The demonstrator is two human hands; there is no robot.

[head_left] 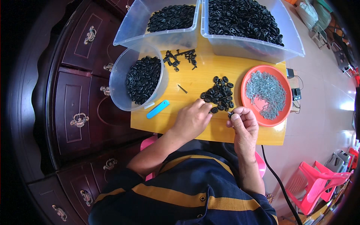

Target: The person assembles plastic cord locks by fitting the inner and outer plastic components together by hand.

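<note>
My right hand [244,125] pinches a small black oval piece [230,115] between thumb and forefinger. A thin bit of metal shows at its upper edge. My left hand [193,118] rests at the near left side of a loose pile of black oval pieces [217,93], its fingers curled. Whatever its fingertips hold, if anything, is hidden behind the hand. To the right of the pile, a round orange-red dish [245,101] holds many small silvery metal pins [265,93].
Two clear bins [247,48] of black pieces stand at the back. A round clear tub [122,99] with more sits left. Nearby lie a blue flat-handled tool [158,109], a small pointed piece [182,89] and black sprue-like bits [172,59]. Dark drawers [75,97] flank the yellow table [176,101].
</note>
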